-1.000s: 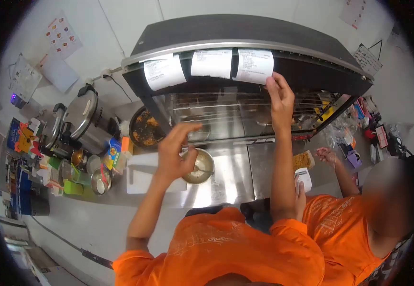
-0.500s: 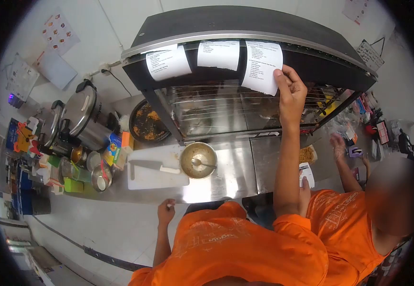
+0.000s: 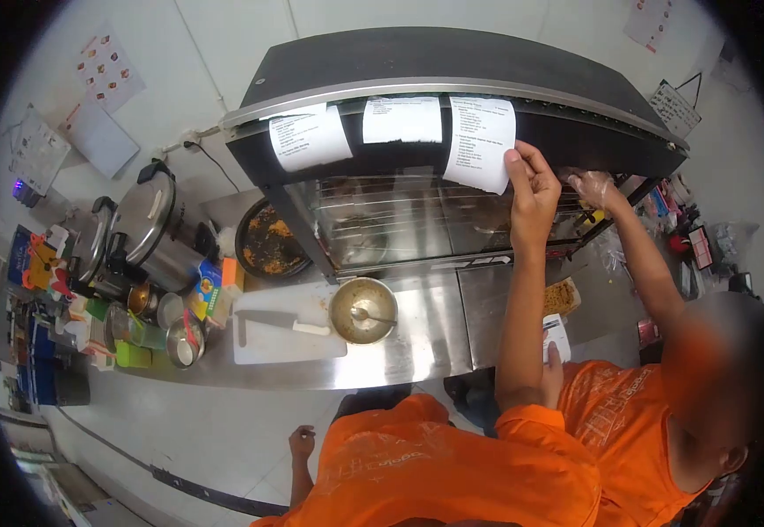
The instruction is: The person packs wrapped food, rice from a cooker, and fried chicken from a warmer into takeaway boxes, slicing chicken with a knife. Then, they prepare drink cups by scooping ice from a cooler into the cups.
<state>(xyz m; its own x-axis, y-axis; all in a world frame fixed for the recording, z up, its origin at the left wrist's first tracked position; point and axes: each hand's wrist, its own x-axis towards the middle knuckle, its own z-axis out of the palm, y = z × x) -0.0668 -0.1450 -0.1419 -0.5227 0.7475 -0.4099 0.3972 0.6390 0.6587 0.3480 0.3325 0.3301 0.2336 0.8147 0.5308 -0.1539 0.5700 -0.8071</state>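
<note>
My right hand point(image 3: 535, 184) is raised to the front of a black display warmer and pinches the lower right edge of a printed receipt point(image 3: 480, 145). That receipt hangs from the metal rail along the warmer's top. Two more receipts hang to its left, a short one point(image 3: 402, 120) in the middle and a longer one point(image 3: 310, 139) at the far left. Low beside my body, my left hand point(image 3: 303, 441) hangs with its fingers curled. What it holds, if anything, is too small to make out.
A steel bowl point(image 3: 362, 310) with a spoon stands by a white cutting board point(image 3: 263, 347) and knife point(image 3: 267, 327). Pressure cookers point(image 3: 149, 224) and a black pan point(image 3: 267, 246) are at left. A co-worker's gloved hand point(image 3: 594, 189) reaches to the warmer; their other hand point(image 3: 552, 373) holds a paper.
The co-worker's gloved hand has risen from the counter to the warmer's right side. My right hand stays on the receipt. My left hand has moved lower in view as the camera tilted slightly.
</note>
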